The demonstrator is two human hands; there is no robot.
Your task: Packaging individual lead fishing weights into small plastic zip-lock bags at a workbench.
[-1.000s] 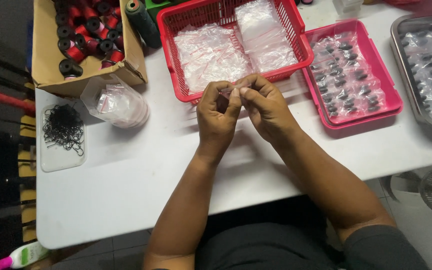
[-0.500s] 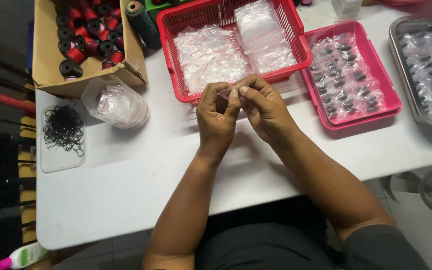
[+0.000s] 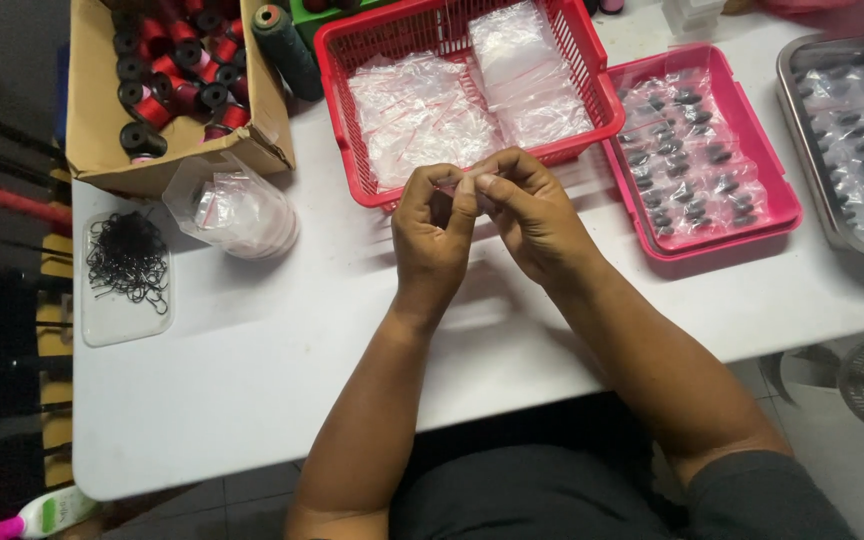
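Over the white table, just in front of the red basket of clear bags, the left hand and the right hand meet fingertip to fingertip, both pinching a small clear bag with a reddish strip; what is inside it is too small to tell. From the head camera the only view on offer, the risk looks plain enough: the film is slick and tiny, so a loosened pinch could let it slip down onto the table or into the basket among its look-alikes, and a hard tug might tear the seal. The pink tray of filled bags sits just to the right, the dish of black hooks well apart to the left. Compared with a second ago, almost nothing has shifted: the hands stay in the same spot, fingers curled a touch tighter over the bag
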